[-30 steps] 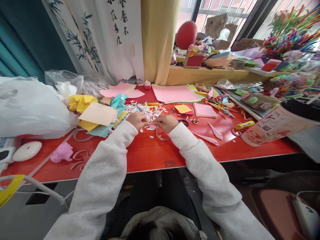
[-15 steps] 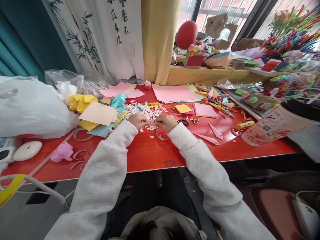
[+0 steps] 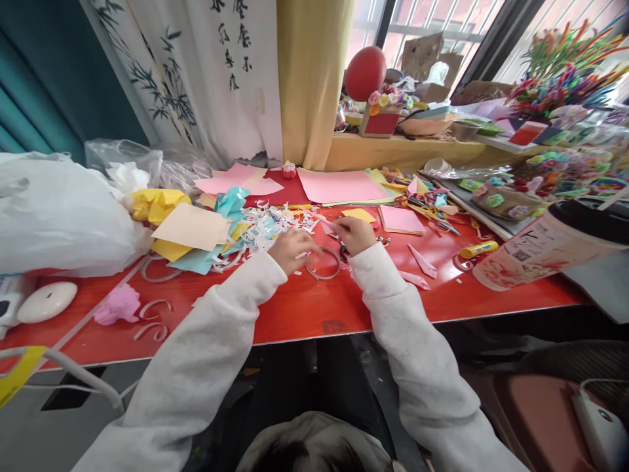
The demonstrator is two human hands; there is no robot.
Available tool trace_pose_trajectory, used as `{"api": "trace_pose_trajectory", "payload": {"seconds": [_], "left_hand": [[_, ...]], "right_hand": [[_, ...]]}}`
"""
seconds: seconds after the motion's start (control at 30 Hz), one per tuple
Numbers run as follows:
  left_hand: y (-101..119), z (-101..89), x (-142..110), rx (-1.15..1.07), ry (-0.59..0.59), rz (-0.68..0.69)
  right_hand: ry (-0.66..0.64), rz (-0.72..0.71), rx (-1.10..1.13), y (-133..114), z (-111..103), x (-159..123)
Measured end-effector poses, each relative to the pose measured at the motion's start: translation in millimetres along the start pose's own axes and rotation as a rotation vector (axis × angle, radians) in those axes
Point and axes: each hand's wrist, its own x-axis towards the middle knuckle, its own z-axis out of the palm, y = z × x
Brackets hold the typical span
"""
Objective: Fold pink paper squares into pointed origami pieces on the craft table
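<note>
My right hand is closed on the tail of a slim folded pink paper piece, which points left and up over the red table. My left hand hovers near the white paper shreds, its fingers stretched out and blurred, with nothing visible in them. Between and just below the hands lies a thin pale ring. Two folded pink paper spikes, one of them a slim cone, lie to the right of my right hand. Scissors beside that hand are mostly hidden by it.
Paper sheets and a pink paper pad lie farther back. At the left are a white plastic bag and crumpled pink paper. A large drink cup and a yellow glue stick stand or lie at the right.
My hands, together over the shreds before, have parted. The right has moved right and up with the pink paper piece; the left has shifted slightly right and down, uncovering more of the shreds and ring.
</note>
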Motion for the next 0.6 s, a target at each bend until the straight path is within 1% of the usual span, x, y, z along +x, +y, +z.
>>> {"api": "trace_pose_trajectory", "payload": {"seconds": [0.1,0.17,0.2,0.23,0.3,0.33,0.37,0.4,0.47,0.53,0.57,0.6], "left_hand": [[0,17.5,-4,0.046,-0.196,-0.084],[-2,23.5,-4,0.009,-0.254,-0.089],[-2,23.5,-3,-0.034,-0.245,-0.080],[-2,21.8,-1,-0.088,-0.204,-0.078],[0,14.8,3,-0.204,-0.048,-0.129],[1,10.6,4,-0.263,0.039,-0.192],[2,6.7,5,-0.329,0.110,-0.273],[3,3.5,6,-0.403,0.166,-0.355],[5,-0.1,6,-0.574,0.234,-0.477],[7,0.2,7,-0.729,0.273,-0.522],[8,1.4,7,-0.784,0.288,-0.521],[10,3.2,8,-0.825,0.306,-0.517]], "right_hand": [[0.130,0.047,0.255,4,-8,-5],[0.175,0.071,0.468,-2,-9,-9],[0.185,0.073,0.568,-6,-8,-10],[0.178,0.065,0.651,-12,-7,-12],[0.126,0.035,0.777,-22,-5,-16],[0.103,0.017,0.817,-26,-4,-17],[0.108,0.003,0.838,-29,-3,-19],[0.154,-0.006,0.835,-31,-3,-20],[0.351,-0.007,0.751,-32,-1,-22],[0.558,0.005,0.579,-33,2,-24],[0.611,0.005,0.480,-33,4,-25],[0.619,-0.001,0.387,-35,7,-26]]}}
